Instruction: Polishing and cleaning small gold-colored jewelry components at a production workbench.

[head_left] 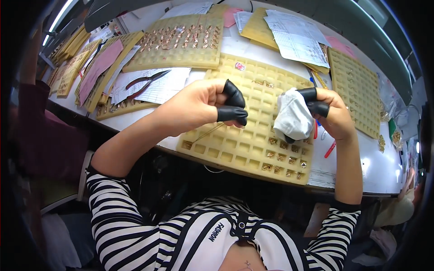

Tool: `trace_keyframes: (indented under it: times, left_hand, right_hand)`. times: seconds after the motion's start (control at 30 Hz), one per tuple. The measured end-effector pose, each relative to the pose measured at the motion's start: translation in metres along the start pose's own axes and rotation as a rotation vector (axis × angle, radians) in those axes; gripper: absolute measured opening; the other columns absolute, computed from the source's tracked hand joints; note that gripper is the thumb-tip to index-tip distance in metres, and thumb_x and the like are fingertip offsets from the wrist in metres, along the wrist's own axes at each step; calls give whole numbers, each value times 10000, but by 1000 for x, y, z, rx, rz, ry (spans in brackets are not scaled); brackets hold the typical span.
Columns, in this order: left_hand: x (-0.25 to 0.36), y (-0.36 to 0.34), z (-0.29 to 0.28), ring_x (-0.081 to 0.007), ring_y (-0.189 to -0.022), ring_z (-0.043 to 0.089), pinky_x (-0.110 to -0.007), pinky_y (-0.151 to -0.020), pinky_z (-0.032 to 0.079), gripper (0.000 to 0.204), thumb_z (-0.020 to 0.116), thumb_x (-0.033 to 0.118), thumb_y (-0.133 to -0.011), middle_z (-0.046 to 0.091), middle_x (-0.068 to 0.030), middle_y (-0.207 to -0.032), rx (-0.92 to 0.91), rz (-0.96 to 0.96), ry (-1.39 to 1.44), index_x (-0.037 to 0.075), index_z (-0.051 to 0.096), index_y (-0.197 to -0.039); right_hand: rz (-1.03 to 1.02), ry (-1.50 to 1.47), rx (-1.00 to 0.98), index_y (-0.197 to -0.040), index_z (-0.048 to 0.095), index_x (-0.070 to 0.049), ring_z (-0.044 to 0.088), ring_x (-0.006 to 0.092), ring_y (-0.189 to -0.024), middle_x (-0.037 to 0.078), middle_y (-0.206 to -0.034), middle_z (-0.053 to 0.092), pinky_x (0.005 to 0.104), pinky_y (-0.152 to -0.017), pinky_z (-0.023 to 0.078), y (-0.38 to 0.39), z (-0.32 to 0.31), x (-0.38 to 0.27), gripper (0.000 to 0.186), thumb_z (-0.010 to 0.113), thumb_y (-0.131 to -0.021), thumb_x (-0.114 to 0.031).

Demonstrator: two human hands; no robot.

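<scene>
My left hand [203, 106], with black finger cots, pinches a thin gold strand [205, 134] that slants down toward the lower-left cells of a pale yellow gridded tray [237, 151]. My right hand [332, 110], also in black cots, is closed on a crumpled white cloth [292, 115], held over the tray's right side. Small gold pieces [280, 157] sit in several cells at the tray's lower right, and a gold piece [263, 83] lies near its top.
Left are black-handled pliers [139, 86] on papers [176, 81] and stacked boards [101, 72]. Behind are a jewelry-filled tray [172, 63] and papers [294, 38]. Right are another tray [355, 90], a red tool [330, 149] and small bags [389, 108]. Another person's arm [407, 185] shows at far right.
</scene>
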State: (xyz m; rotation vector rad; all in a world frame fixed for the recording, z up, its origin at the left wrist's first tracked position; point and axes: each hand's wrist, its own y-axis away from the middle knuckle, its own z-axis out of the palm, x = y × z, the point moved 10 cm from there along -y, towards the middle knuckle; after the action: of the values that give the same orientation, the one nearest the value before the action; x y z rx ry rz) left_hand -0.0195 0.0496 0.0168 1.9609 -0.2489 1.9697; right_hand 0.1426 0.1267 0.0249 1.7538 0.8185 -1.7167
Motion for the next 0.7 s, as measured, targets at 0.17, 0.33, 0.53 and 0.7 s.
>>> trace_keyframes:
  times: [0.17, 0.33, 0.53, 0.7]
  left_hand:
    - [-6, -46, 29, -180, -791, 625, -272, -720, 510, 165, 540, 56, -850, 614, -123, -859, -115, -40, 113, -17, 514, -996]
    - [-12, -65, 40, -164, -769, 619, -257, -720, 508, 196, 508, 29, -858, 612, -125, -867, -134, -45, 132, -24, 498, -1046]
    - [-27, -69, 39, -168, -725, 625, -263, -680, 523, 150, 536, 41, -846, 619, -133, -837, -103, -89, 253, -5, 467, -972]
    - [-43, -67, 40, -214, -784, 636, -285, -711, 531, 166, 533, 45, -845, 622, -168, -850, -99, -271, 369, -5, 480, -995]
  right_hand:
    - [60, 7, 108, -1003, 600, 38, 576, 82, -799, 52, -907, 627, 207, -719, 465, 0, 8, 7, 296, 475, -749, 125]
    - [50, 91, 155, -941, 610, 43, 541, 52, -716, 27, -826, 616, 190, -623, 451, 3, 3, 14, 183, 528, -777, 61]
    - [-232, 726, 163, -818, 596, -2, 531, 233, -623, 117, -717, 544, 298, -560, 422, 9, 27, -14, 103, 564, -723, 22]
    - [-217, 605, 177, -854, 573, 11, 541, 249, -675, 117, -766, 546, 309, -590, 429, 8, 26, -9, 120, 557, -739, 41]
